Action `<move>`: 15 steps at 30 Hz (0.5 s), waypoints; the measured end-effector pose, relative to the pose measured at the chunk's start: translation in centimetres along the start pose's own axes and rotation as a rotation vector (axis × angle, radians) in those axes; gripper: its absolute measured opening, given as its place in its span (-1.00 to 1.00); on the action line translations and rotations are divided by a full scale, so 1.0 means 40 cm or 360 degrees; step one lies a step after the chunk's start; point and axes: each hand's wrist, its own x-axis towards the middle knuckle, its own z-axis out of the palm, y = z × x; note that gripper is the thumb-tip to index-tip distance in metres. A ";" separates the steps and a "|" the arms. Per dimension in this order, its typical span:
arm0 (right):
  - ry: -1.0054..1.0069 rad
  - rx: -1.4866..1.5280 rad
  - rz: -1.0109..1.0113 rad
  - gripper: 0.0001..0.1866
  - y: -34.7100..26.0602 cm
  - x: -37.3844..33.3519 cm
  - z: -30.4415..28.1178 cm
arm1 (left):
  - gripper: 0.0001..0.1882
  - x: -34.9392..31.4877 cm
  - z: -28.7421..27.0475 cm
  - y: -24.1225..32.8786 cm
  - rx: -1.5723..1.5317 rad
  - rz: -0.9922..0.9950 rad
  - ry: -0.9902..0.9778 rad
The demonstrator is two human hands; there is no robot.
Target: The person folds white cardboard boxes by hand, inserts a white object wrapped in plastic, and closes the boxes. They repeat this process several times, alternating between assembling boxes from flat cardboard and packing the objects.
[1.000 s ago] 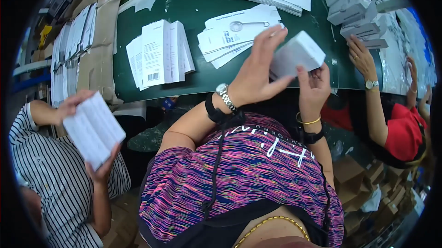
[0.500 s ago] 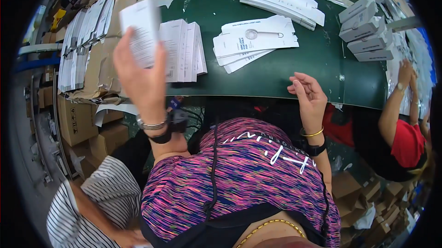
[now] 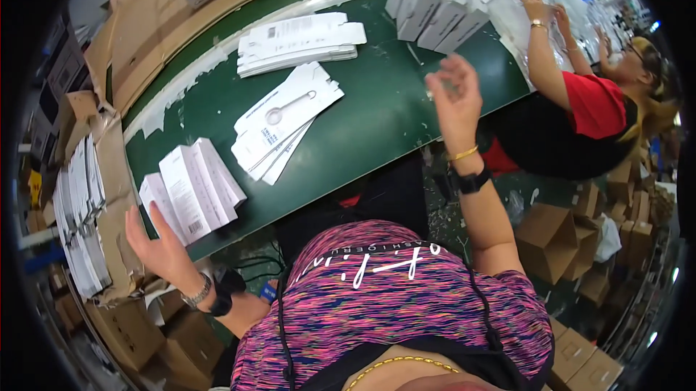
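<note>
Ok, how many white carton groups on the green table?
4: cartons by the left hand, a fanned flat pile beside them, a flat stack behind it, upright boxes beyond the right hand. Some may be hidden.

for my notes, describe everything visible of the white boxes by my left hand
The white boxes look like thin card and sit side by side, slightly staggered, with small dark print and a barcode near one's lower end. They rest on the green table near its near left corner. The left hand is open beside them; whether it touches them is unclear.
</note>
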 end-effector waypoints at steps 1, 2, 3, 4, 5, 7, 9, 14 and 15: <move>0.0124 -0.0066 -0.0025 -0.36 0.017 0.044 -0.006 | -0.62 -0.013 -0.016 0.029 -0.0024 0.0092 0.0171; 0.0256 -0.0137 -0.0047 -0.32 0.036 0.091 -0.018 | -0.62 -0.018 -0.021 0.059 -0.0025 0.0097 0.0169; 0.0253 -0.0135 -0.0049 -0.32 0.062 0.135 -0.026 | -0.65 -0.025 -0.021 0.087 -0.0143 0.0252 0.0148; 0.0295 -0.0238 -0.0125 -0.29 0.093 0.177 -0.036 | -0.67 -0.029 -0.018 0.113 -0.0262 0.0410 0.0124; 0.0338 -0.0341 -0.0202 -0.25 0.124 0.215 -0.045 | -0.69 -0.033 -0.012 0.136 -0.0381 0.0569 0.0100; 0.0176 -0.0241 -0.0176 -0.24 0.181 0.294 -0.069 | -0.70 -0.051 0.029 0.160 -0.0471 0.0583 -0.0029; -0.0158 -0.0034 -0.0121 -0.20 0.224 0.341 -0.087 | -0.71 -0.074 0.064 0.178 -0.0558 0.0596 -0.0160; -0.0505 0.0195 0.0206 -0.18 0.234 0.335 -0.078 | -0.74 -0.132 0.108 0.200 -0.0700 0.0559 -0.0545; -0.0399 -0.0036 0.0144 -0.20 0.236 0.314 -0.085 | -0.75 -0.141 0.115 0.203 -0.0716 0.0574 -0.0611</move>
